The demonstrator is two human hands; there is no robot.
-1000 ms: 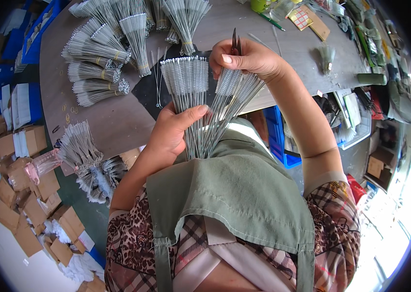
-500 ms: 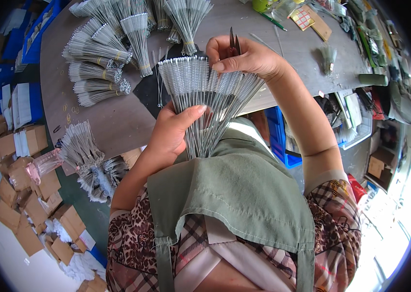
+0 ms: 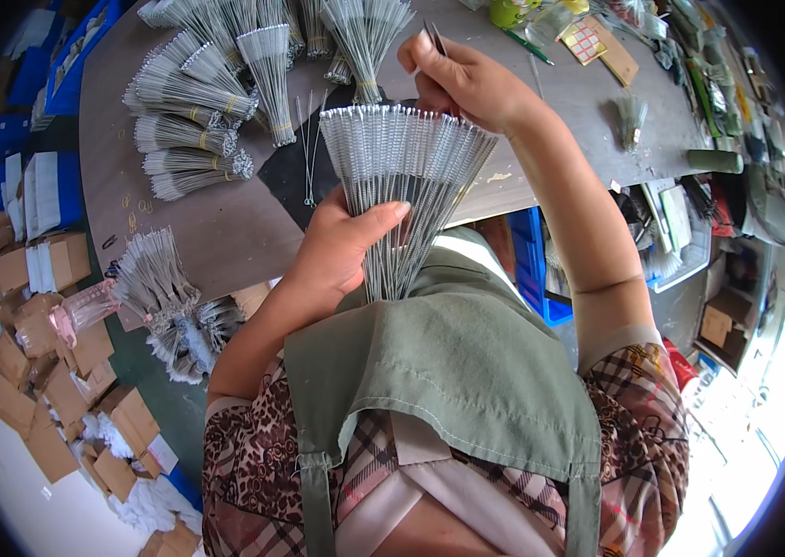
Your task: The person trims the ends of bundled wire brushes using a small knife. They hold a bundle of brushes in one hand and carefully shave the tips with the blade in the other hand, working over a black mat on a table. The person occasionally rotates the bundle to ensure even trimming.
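A fan of slim wire-stemmed brushes [image 3: 406, 153] is gripped in the left hand [image 3: 346, 237], its thumb laid across the stems, the white-tipped bristle heads spread upward above the apron [image 3: 448, 353]. A dark two-pointed hand tool [image 3: 435, 39], tweezers or snips, is held in the closed right hand [image 3: 476, 84], raised at the fan's upper right; whether the brush heads are touched by its lower fingers cannot be told. Stems could be shed from the fan's outer edges if the thumb's pressure were eased, and bristles could be snagged or bent if the tool's points were turned down among them. Beyond the fan, loose brushes [image 3: 309, 176] are seen on a black mat [image 3: 285, 181], with banded brush bundles [image 3: 267, 79] heaped on the table [image 3: 216, 232] and yellow rubber bands [image 3: 142, 204] scattered near its left edge. Cardboard boxes [image 3: 67, 399] are piled below.
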